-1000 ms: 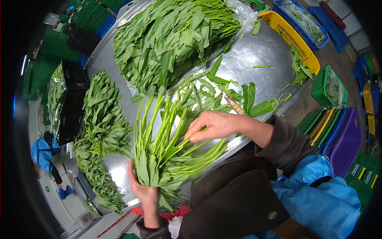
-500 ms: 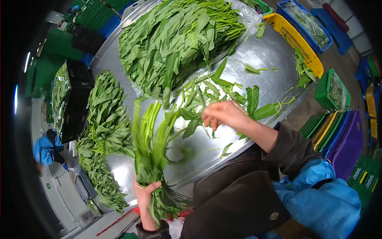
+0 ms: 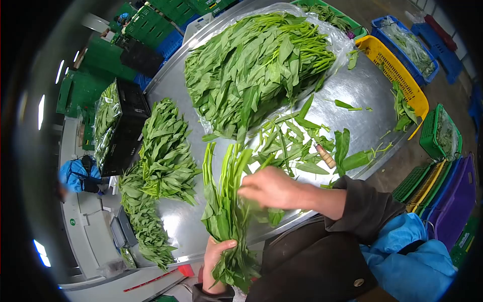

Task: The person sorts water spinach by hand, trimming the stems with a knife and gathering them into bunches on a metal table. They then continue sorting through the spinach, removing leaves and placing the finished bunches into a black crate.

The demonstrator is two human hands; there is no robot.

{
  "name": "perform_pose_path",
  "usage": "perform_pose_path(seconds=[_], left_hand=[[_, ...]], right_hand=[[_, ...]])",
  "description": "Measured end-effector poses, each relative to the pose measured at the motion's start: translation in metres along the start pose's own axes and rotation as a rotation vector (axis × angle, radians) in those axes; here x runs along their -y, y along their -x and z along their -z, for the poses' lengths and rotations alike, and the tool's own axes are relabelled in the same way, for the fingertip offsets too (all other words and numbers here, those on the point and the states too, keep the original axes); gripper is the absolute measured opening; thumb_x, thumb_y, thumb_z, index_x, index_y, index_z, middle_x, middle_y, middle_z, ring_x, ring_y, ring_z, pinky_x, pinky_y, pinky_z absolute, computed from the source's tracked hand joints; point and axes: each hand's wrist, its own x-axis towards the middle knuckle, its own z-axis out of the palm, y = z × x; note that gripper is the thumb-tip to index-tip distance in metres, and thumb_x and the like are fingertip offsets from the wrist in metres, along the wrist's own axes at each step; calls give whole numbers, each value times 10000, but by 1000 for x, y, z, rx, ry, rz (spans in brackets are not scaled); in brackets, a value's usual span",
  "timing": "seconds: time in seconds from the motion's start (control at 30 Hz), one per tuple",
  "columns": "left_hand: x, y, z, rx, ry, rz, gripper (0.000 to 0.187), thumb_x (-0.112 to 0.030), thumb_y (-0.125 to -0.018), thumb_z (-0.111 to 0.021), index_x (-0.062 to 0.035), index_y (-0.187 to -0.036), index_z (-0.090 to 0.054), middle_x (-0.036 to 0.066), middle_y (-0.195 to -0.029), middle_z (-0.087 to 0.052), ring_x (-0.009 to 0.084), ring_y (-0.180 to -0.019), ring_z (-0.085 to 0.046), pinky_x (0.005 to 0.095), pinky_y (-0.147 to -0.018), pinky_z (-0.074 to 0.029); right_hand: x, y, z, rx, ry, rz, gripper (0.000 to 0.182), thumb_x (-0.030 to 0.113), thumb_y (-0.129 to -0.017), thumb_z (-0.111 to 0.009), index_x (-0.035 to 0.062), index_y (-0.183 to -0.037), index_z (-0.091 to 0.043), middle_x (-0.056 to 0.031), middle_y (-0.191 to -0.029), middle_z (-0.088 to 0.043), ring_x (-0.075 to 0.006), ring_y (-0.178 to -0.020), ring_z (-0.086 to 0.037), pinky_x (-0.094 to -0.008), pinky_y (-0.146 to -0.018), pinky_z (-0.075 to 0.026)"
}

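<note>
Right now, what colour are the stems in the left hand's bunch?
The stems are light green, in the head view.

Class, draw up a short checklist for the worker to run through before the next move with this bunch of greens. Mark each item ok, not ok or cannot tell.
1. Left hand closed around the bunch: ok.
2. Stem ends reaching up past the left hand, uncovered by it: ok.
3. Right hand gripping a stem or leaf: cannot tell, its fingers are blurred beside the bunch.
4. Right hand off the wooden handle: ok, they are apart.
5. Metal table free of scraps: not ok, loose leaves lie scattered on it.
</note>
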Motion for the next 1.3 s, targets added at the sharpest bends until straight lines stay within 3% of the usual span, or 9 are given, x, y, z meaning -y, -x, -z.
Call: perform_pose_path(seconds=[0.1, 0.17, 0.2, 0.3, 0.37, 0.43, 0.6, 0.7, 1.3], left_hand=[[4, 6, 14, -52, -59, -43, 494, 37, -666, -714, 42, -1136, -563, 112, -942, -669, 190, -798, -657, 309, -714, -538], [7, 9, 18, -97, -125, -36, 506, 59, -651, -738, 41, -1127, -567, 117, -957, -674, 195, -817, -661, 314, -736, -541], [10, 8, 19, -101, -128, -35, 528, 72, -635, -763, 41, -1124, -568, 121, -971, -674, 200, -834, -663, 318, -755, -544], [9, 8, 15, -93, -213, -2, 558, 84, -636, -764, 28, -1150, -555, 114, -999, -670, 200, -855, -660, 323, -769, -543], [9, 5, 11, -71, -226, -9, 585, 99, -632, -762, 21, -1169, -544, 109, -1018, -664, 196, -869, -656, 322, -776, -541], [7, 2, 6, -53, -244, -16, 612, 114, -627, -759, 13, -1187, -533, 105, -1036, -659, 192, -883, -653, 321, -782, -538], [1, -6, -8, -5, -302, -108, 683, 164, -601, -748, 2, -1220, -510, 98, -1064, -646, 187, -924, -641, 315, -810, -527], [-2, -6, -14, 9, -259, -128, 695, 174, -589, -750, 6, -1219, -509, 102, -1066, -645, 191, -945, -638, 318, -819, -524], [13, -4, 10, 27, -250, -46, 725, 158, -596, -757, -1, -1252, -491, 95, -1084, -639, 178, -944, -629, 319, -836, -515]], right_hand=[[2, 3, 27, 2, -361, -233, 269, 250, -906, -554, 35, -749, -586, -15, -629, -581, -126, -492, -599, -250, -457, -455], [-29, 3, 57, -110, -832, -73, 192, 209, -871, -529, 70, -748, -577, -11, -664, -572, -88, -461, -510, -234, -387, -367], [-25, 0, 70, -422, -861, -205, 220, 245, -889, -515, 77, -756, -566, -14, -675, -575, -56, -501, -499, -225, -396, -338], [-42, -1, 86, -552, 595, -120, 407, 381, -905, -551, 16, -1078, -604, -102, -845, -657, -250, -789, -646, -351, -721, -500], [-29, 4, 75, -569, 612, 104, 530, 423, -890, -576, -2, -1207, -547, -147, -969, -659, -306, -948, -629, -396, -856, -473], [-11, -4, 68, -344, 90, -23, 533, 463, -863, -601, -21, -1086, -607, -172, -1001, -640, -281, -917, -622, -384, -808, -483], [-1, -24, 46, -175, 340, -90, 519, 482, -871, -572, -21, -767, -651, -146, -643, -613, -260, -620, -634, -392, -632, -484], [-18, -24, 41, -242, -184, 16, 442, 388, -904, -553, -23, -771, -648, -128, -665, -634, -205, -652, -667, -356, -624, -489], [-27, -35, 35, 20, -198, 62, 316, 289, -927, -543, 5, -823, -631, -29, -687, -648, -88, -642, -622, -264, -578, -456]])
